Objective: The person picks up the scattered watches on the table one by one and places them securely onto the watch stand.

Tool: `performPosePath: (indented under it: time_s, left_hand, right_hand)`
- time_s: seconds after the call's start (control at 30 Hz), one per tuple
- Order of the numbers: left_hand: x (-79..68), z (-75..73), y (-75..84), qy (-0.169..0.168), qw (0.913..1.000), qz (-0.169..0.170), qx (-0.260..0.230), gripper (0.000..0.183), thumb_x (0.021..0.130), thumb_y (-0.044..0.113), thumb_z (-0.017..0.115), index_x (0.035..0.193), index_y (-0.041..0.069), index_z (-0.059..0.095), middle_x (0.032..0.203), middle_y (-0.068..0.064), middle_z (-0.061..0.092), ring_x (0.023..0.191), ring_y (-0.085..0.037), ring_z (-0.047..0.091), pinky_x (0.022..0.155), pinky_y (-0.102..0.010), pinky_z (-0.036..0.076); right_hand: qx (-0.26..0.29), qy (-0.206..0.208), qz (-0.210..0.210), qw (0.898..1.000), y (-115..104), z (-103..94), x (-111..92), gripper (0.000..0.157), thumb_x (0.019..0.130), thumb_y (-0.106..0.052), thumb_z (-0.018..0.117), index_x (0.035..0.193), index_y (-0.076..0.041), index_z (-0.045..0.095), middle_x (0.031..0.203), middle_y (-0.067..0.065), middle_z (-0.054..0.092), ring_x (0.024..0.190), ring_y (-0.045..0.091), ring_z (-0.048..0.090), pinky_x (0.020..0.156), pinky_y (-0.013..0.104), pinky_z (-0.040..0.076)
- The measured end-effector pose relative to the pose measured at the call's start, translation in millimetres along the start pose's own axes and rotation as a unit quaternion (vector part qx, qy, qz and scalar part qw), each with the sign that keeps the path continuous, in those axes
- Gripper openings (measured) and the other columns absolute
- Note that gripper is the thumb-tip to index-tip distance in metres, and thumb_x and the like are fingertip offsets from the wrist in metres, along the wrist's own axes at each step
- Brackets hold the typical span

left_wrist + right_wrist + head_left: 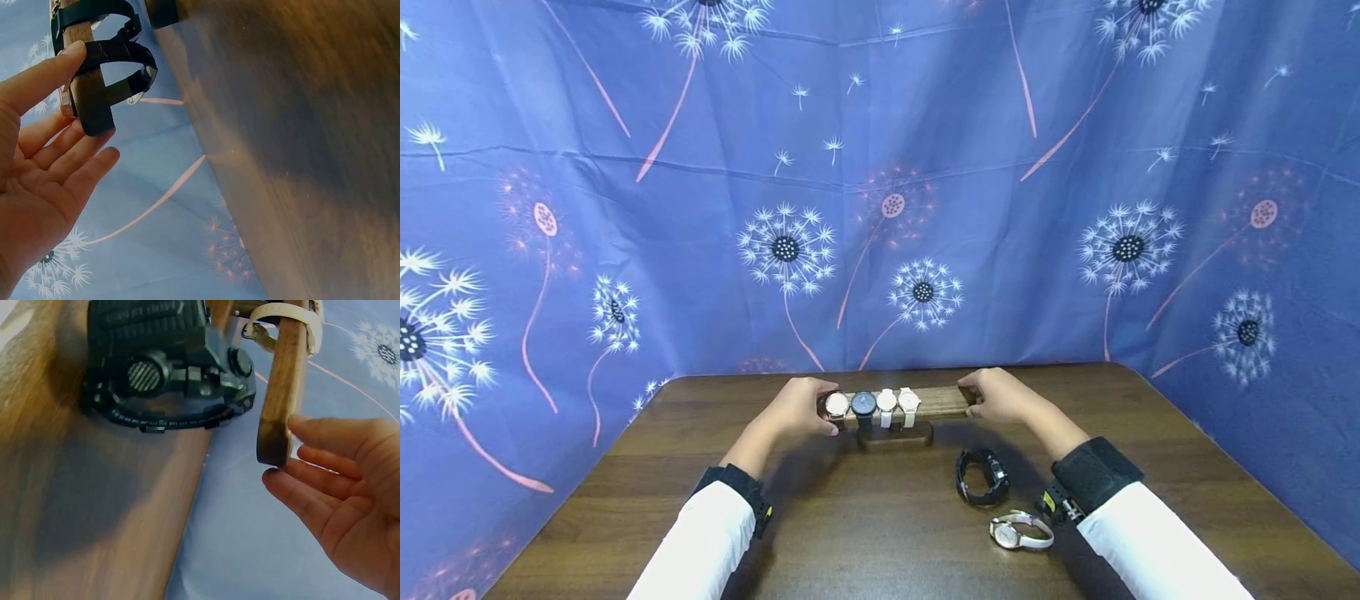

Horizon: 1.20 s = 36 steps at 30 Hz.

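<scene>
The white-strapped wristwatch [1007, 535] lies nearest; my left hand [802, 407] and right hand [1000, 395] grip the wooden bar [942, 402] at both ends; uneven holding could slide its looped watches [863, 404].

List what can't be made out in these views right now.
Head view: the times on the four mounted watches, dials too small.
Left wrist view: the face of the end watch, turned away beyond the wooden bar.
Right wrist view: part of the loose black watch, cut off by the top edge.
</scene>
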<state>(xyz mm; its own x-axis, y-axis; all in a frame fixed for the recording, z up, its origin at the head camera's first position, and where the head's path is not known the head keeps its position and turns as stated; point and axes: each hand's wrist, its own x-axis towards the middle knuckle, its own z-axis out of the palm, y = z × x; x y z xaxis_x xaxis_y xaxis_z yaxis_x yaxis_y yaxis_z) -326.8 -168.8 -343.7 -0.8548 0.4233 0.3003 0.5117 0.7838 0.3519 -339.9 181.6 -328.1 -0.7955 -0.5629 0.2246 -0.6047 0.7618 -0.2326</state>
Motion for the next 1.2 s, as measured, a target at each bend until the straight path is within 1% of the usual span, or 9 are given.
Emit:
performPosePath:
  time_s: [0.1, 0.23, 0.33, 0.5, 0.63, 0.8, 0.87, 1.03, 1.2]
  left_hand:
    - [-4.5, -5.3, 1.3, 0.008, 0.9999, -0.008, 0.003, 0.069, 0.057, 0.019, 0.083, 0.118, 0.003, 0.057, 0.111, -0.008, 0.062, 0.099, -0.020, 0.057, 0.087, -0.037, 0.046]
    - [-13.4, -10.3, 4.0, 0.033, 0.9993, -0.019, -0.003, 0.060, 0.060, 0.018, 0.081, 0.115, 0.005, 0.060, 0.109, -0.006, 0.062, 0.099, -0.019, 0.056, 0.086, -0.035, 0.046]
    - [-19.4, -13.5, 7.5, 0.063, 0.9980, 0.003, 0.009, 0.050, 0.060, 0.018, 0.080, 0.106, 0.007, 0.064, 0.099, -0.002, 0.061, 0.090, -0.015, 0.056, 0.079, -0.033, 0.048]
    - [-24.6, -17.2, 18.3, 0.095, 0.9937, 0.057, 0.018, 0.037, 0.059, 0.016, 0.081, 0.093, 0.009, 0.067, 0.086, -0.001, 0.061, 0.078, -0.015, 0.055, 0.069, -0.033, 0.047]
    - [-27.3, -14.7, 31.0, 0.092, 0.9912, 0.094, 0.015, 0.032, 0.062, 0.015, 0.079, 0.091, 0.009, 0.067, 0.085, -0.001, 0.061, 0.076, -0.015, 0.056, 0.065, -0.029, 0.048]
    - [-29.4, -4.4, 50.6, 0.093, 0.9815, 0.166, 0.026, 0.026, 0.064, 0.015, 0.078, 0.086, 0.011, 0.067, 0.082, 0.002, 0.060, 0.076, -0.016, 0.058, 0.066, -0.026, 0.049]
    - [-29.3, 0.4, 59.0, 0.086, 0.9791, 0.181, 0.036, 0.024, 0.065, 0.017, 0.078, 0.085, 0.013, 0.067, 0.080, 0.004, 0.060, 0.076, -0.013, 0.058, 0.068, -0.025, 0.048]
    - [-27.6, 9.6, 80.2, 0.057, 0.9767, 0.202, 0.044, 0.022, 0.069, 0.022, 0.075, 0.088, 0.016, 0.066, 0.079, 0.005, 0.062, 0.072, -0.005, 0.056, 0.066, -0.020, 0.046]
    - [-26.1, 17.1, 97.8, 0.040, 0.9761, 0.211, 0.034, 0.022, 0.071, 0.022, 0.074, 0.090, 0.015, 0.066, 0.081, 0.005, 0.063, 0.075, -0.004, 0.055, 0.068, -0.018, 0.045]
  right_hand:
    - [0.014, 0.013, 0.001, 1.000, 2, -3.8, -7, 0.040, 0.074, -0.008, 0.069, 0.109, 0.007, 0.058, 0.090, 0.011, 0.064, 0.079, 0.018, 0.059, 0.071, 0.036, 0.051]
    - [0.021, 0.025, -0.009, 0.999, 8, -4.9, -18, 0.024, 0.075, -0.006, 0.067, 0.097, 0.003, 0.062, 0.081, 0.005, 0.063, 0.073, 0.014, 0.057, 0.066, 0.033, 0.051]
    - [0.023, 0.034, -0.023, 0.999, 11, -5.4, -26, 0.013, 0.075, -0.004, 0.066, 0.088, -0.001, 0.062, 0.075, 0.000, 0.061, 0.068, 0.010, 0.056, 0.063, 0.032, 0.050]
    - [0.035, 0.037, -0.026, 0.998, 12, -7.8, -38, 0.009, 0.074, -0.004, 0.066, 0.082, -0.005, 0.062, 0.072, -0.004, 0.059, 0.066, 0.007, 0.054, 0.061, 0.031, 0.050]
    - [0.047, 0.033, -0.025, 0.998, 8, -8.4, -47, 0.009, 0.074, -0.005, 0.065, 0.081, -0.009, 0.061, 0.071, -0.008, 0.058, 0.064, 0.004, 0.052, 0.058, 0.029, 0.049]
    - [0.050, 0.034, -0.039, 0.997, -1, -8.1, -60, 0.010, 0.075, -0.006, 0.066, 0.082, -0.010, 0.061, 0.071, -0.009, 0.058, 0.063, 0.001, 0.051, 0.056, 0.027, 0.048]
    - [0.053, 0.036, -0.047, 0.997, -5, -8.1, -65, 0.010, 0.075, -0.006, 0.066, 0.082, -0.011, 0.061, 0.071, -0.009, 0.057, 0.063, 0.001, 0.051, 0.055, 0.027, 0.048]
    - [0.059, 0.046, -0.057, 0.996, -11, -8.6, -73, 0.011, 0.074, -0.007, 0.067, 0.080, -0.013, 0.060, 0.070, -0.011, 0.057, 0.063, 0.001, 0.051, 0.055, 0.027, 0.048]
    - [0.067, 0.047, -0.046, 0.996, -12, -8.1, -79, 0.011, 0.074, -0.010, 0.068, 0.082, -0.012, 0.061, 0.070, -0.011, 0.057, 0.063, 0.001, 0.052, 0.056, 0.027, 0.048]
